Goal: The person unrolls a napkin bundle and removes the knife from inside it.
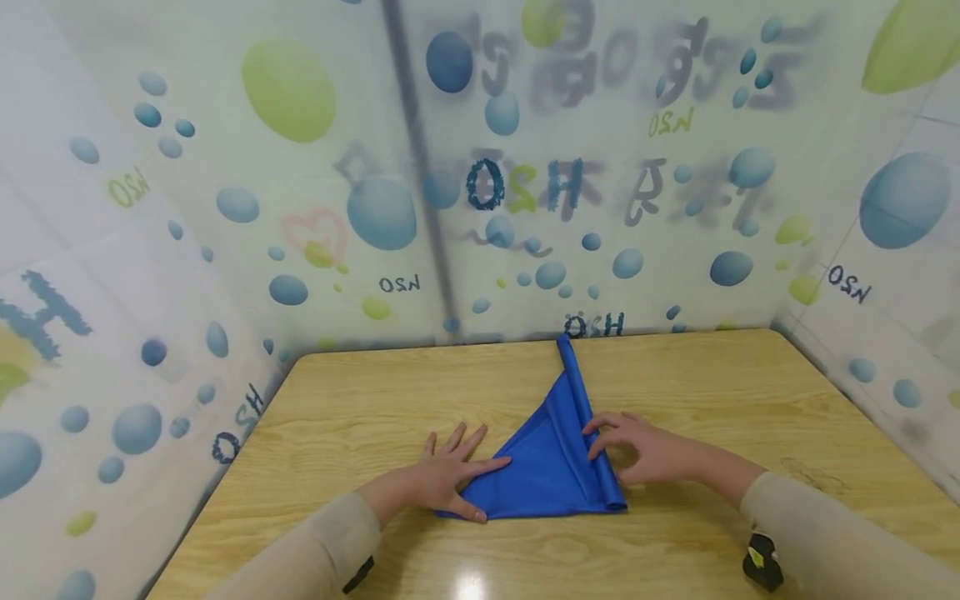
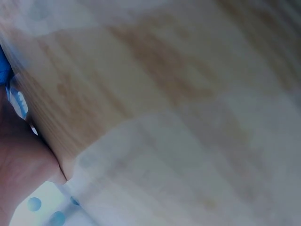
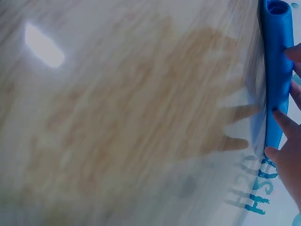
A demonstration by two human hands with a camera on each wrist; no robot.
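A thin, slightly shiny blue cloth [image 1: 525,475] lies on the wooden table, flat and roughly triangular at its left part. Its right side is wound into a long narrow roll [image 1: 577,392] that reaches to the table's far edge. My left hand [image 1: 450,475] presses its left corner with fingers spread. Bent fingers of my right hand [image 1: 637,446] hold the roll near its lower half, the thumb beside it. In the right wrist view the roll [image 3: 278,70] shows a hollow end, with fingertips on its side. The left wrist view catches only part of the left hand [image 2: 23,165].
The wood-grain table [image 1: 360,400] extends around the cloth. White sheeting printed with blue and green drops [image 1: 382,212] rises behind and on both sides. A dark device [image 1: 762,562] sits at the right sleeve.
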